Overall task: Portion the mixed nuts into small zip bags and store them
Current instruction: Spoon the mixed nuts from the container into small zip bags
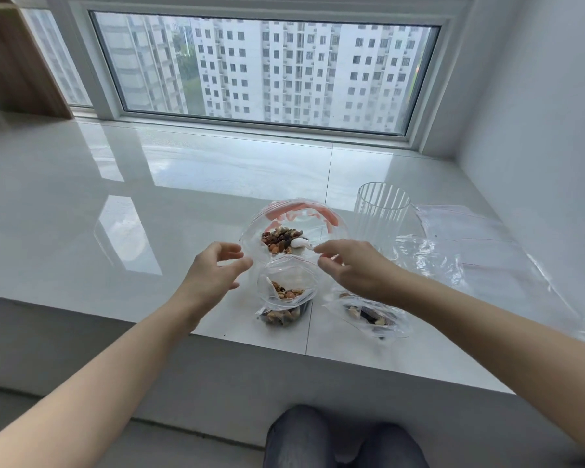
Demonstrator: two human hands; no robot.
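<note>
ribbed glass [382, 211], window [264, 69], wooden shelf [17, 62]

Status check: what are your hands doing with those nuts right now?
Right hand pinching spoon over big nut bag. Left hand open, beside small zip bag. Nothing blocking.

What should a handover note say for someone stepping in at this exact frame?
Left hand: open, fingers loosely curved beside the small zip bag, holding nothing.
Right hand: pinches the white spoon, whose bowl lies in the large bag of mixed nuts.
The small zip bag stands open, partly filled, near the ledge edge. A second filled bag lies under the right wrist. Empty bags and a ribbed glass sit to the right.
Left: keep scooping, seal, store.
</note>
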